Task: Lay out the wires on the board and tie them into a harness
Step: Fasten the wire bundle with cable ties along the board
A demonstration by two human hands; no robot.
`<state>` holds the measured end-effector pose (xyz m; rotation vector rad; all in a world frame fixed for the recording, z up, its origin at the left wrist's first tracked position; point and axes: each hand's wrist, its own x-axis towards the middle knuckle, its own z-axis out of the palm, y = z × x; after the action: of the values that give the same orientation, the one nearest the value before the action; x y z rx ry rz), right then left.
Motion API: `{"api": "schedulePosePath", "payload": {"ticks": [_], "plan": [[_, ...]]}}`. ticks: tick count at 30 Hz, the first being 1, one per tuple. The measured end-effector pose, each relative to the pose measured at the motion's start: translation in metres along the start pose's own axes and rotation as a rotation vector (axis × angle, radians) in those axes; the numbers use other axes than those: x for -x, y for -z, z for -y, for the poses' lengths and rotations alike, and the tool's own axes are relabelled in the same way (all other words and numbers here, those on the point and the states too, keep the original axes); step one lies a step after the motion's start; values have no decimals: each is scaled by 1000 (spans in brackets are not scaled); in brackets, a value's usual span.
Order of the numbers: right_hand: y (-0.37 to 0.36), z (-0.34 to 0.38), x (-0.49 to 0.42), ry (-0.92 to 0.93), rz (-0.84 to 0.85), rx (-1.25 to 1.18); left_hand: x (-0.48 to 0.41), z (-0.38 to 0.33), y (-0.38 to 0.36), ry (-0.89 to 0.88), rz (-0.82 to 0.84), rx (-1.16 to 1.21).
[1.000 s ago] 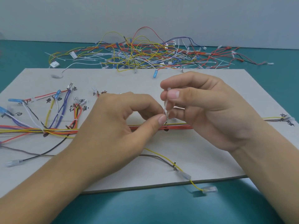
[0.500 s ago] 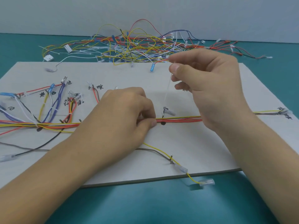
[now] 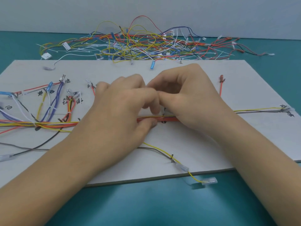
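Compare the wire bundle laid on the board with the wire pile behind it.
The wire bundle runs straight across the board; the wire pile lies tangled on the table behind. White ties cinch the wire bundle; the wire pile is loose, its loops arching up. Both mix red, yellow, blue and white wires.

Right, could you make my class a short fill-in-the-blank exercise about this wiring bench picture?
The left hand and right hand meet, fingers curled, over a horizontal bundle of ____ on the flat grey board.
The strand running off the board's near edge to a clear plastic connector is ____.
The tangled multicoloured pile lies beyond the board's ____ edge.
Missing words: wires; yellow; far.
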<state>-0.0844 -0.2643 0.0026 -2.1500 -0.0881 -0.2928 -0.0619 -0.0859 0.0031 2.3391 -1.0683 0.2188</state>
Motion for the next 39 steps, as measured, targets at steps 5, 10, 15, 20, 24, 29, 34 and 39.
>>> {"api": "schedulePosePath", "payload": {"ticks": [5, 10, 15, 20, 24, 29, 34, 39], "plan": [[0, -2, 0, -37, -16, 37, 4, -6, -1, -94, 115, 133], [1, -1, 1, -44, -25, 50, 2, -6, -4, -44, 138, 176], [2, 2, 3, -51, -16, 53, -1, -12, -6, 34, 151, 167], [3, 4, 3, -56, -7, 44, -2, -21, -4, 37, 159, 110], [3, 3, 3, -68, -4, 40, -1, -23, -8, -13, 156, 10], [5, 2, 5, -100, 0, -9, -1, -24, -9, -110, 161, -47], [11, 3, 4, -90, -1, -44, 0, -27, -7, -89, 120, -52], [19, 6, 8, -93, 123, -68, -2, -22, -5, -23, 81, 55]]}}
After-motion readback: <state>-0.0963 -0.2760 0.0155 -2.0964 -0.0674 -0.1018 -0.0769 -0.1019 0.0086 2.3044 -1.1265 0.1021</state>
